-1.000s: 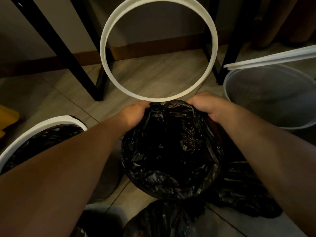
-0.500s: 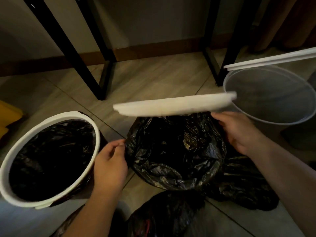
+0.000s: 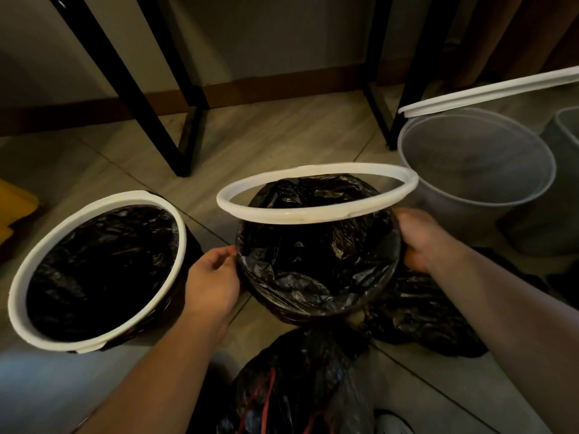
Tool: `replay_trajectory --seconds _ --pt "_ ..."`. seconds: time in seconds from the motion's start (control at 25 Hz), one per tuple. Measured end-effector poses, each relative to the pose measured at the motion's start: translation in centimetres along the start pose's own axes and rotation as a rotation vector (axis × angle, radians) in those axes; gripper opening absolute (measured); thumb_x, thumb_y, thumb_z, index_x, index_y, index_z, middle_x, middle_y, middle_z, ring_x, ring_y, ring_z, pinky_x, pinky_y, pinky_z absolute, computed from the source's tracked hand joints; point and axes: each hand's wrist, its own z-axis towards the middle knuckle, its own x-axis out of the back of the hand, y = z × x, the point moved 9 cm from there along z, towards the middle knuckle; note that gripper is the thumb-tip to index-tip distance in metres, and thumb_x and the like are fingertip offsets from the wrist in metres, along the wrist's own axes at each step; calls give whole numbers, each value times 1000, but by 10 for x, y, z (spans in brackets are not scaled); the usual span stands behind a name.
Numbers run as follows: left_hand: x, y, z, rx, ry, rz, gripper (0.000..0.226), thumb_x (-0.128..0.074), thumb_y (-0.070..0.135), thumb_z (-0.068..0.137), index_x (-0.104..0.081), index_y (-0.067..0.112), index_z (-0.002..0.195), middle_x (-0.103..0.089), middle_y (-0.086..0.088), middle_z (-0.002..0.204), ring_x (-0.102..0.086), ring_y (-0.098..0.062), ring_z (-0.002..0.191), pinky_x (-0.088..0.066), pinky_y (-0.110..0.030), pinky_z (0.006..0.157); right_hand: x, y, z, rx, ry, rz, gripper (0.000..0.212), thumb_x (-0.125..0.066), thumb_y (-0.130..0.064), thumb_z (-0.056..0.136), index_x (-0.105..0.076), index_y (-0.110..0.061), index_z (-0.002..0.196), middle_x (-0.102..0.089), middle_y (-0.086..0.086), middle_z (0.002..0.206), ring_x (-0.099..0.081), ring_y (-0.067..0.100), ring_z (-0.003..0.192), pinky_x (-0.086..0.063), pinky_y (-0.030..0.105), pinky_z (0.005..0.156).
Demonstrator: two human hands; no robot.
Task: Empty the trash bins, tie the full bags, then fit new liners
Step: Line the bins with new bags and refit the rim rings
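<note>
The middle bin (image 3: pixel 316 305) stands on the floor with a black liner (image 3: pixel 313 255) folded over its rim. Its white clamp ring (image 3: pixel 300 216) hovers tilted just above the rim, its right end higher. My left hand (image 3: pixel 213 274) is at the bin's left side, with curled fingers pinching the liner's edge. On the right side, just under the ring, my right hand (image 3: pixel 421 239) grips the bin. To the left, a second bin (image 3: pixel 94 264) has its black liner clamped under a white ring.
An unlined translucent bin (image 3: pixel 476 180) stands at the right with its white ring (image 3: pixel 488 92) raised. Full black bags lie at the bottom (image 3: pixel 300 383) and lower right (image 3: pixel 419 314). Black table legs (image 3: pixel 147 98) stand behind, and a yellow object (image 3: pixel 12 208) lies at far left.
The white ring has swung down from upright to just above the middle bin's rim. Both hands have moved from the rim's far side to the bin's left and right sides.
</note>
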Motion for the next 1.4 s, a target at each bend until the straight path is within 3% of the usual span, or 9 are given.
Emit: replay_trajectory --seconds 0.24,0.48,0.64,0.76,0.84,0.92,1.08,1.28,1.4 --pt "0 -20 -35 62 -28 -197 25 -60 19 86 -75 30 103 -82 -2 98 -80 -19 85 -62 -37 67 21 26 -27 -33 86 122 27 -53 -7 100 -77 -5 113 -81 12 103 -78 27 90 -66 45 80" --pt "-7 -30 -56 72 -34 -223 25 -61 2 103 -64 17 122 -77 -12 115 -76 -27 105 -62 -43 90 26 27 -53 14 99 -10 29 -49 8 101 -67 -2 121 -74 23 121 -71 38 113 -63 45 88" --pt "9 -11 -66 -15 60 -235 9 -68 30 101 -75 25 96 -77 8 88 -73 -16 91 -61 -38 83 52 -42 -104 501 375 -305 20 -61 -11 102 -68 -28 110 -73 -9 106 -71 11 98 -62 36 89" --pt "3 -2 -75 -74 22 -209 13 -74 33 97 -75 20 98 -74 5 81 -71 -6 72 -61 -26 68 13 -105 -175 1146 235 -506 30 -53 -29 105 -62 -31 134 -65 -21 124 -63 0 114 -53 23 96" --pt "-2 -3 -74 -67 20 -192 11 -75 17 97 -70 14 107 -75 -7 93 -73 -6 70 -60 -23 66 -25 -110 -197 1303 126 -748 38 -49 -32 106 -61 -25 142 -58 -15 141 -51 5 137 -42 35 114" --pt "-4 -7 -69 -29 18 -243 20 -75 7 96 -66 11 113 -76 -12 103 -76 -9 77 -60 -25 69 -50 -101 -205 1370 48 -868 32 -57 -24 105 -70 -15 133 -68 -5 132 -58 14 132 -43 48 114" --pt "4 -11 -57 25 9 -282 15 -74 6 97 -71 8 111 -78 -17 112 -78 -25 99 -60 -33 81 -57 -59 -204 1436 -174 -1004 24 -72 -24 99 -80 -13 119 -78 -4 108 -69 14 105 -51 42 96" --pt "7 -5 -53 66 -52 -438 34 -64 41 103 -72 10 116 -82 -9 107 -80 -20 95 -62 -33 76 -61 -5 -181 1285 -318 -1271 24 -70 -34 97 -82 -25 116 -77 -11 105 -69 12 103 -50 40 101" --pt "3 -4 -57 19 -41 -350 21 -75 27 98 -72 9 109 -81 -11 105 -80 -22 93 -63 -31 72 -61 0 -178 1262 -328 -1303 25 -67 -38 97 -82 -27 113 -77 -13 104 -70 11 101 -51 40 100"
